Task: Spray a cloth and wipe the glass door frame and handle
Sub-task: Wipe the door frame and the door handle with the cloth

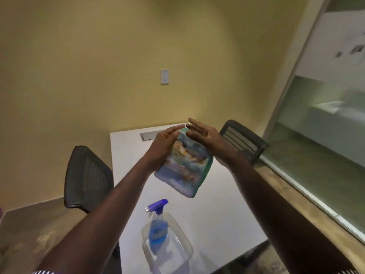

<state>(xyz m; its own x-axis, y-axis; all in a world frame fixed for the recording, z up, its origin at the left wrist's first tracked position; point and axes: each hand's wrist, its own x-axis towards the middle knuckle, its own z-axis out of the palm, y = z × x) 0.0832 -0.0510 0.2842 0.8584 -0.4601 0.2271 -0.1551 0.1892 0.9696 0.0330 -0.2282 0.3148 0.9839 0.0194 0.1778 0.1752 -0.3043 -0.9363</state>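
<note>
A folded cloth [184, 167] with a blue, green and tan pattern hangs above the white table, held up between both hands. My left hand [165, 144] grips its left edge and top. My right hand [205, 135] touches its top corner with thumb and forefinger while the other fingers are spread. A spray bottle [158, 224] with blue liquid and a purple trigger head stands in a clear plastic tray [183, 244] near the table's front. The glass door frame [286, 91] runs up the right side; no handle is visible.
The white table [217, 204] holds a grey inset panel [148, 135] at its far end. A black mesh chair [87, 178] stands left of it, another chair [243, 139] at the far right. A yellow wall with a light switch [164, 76] lies ahead.
</note>
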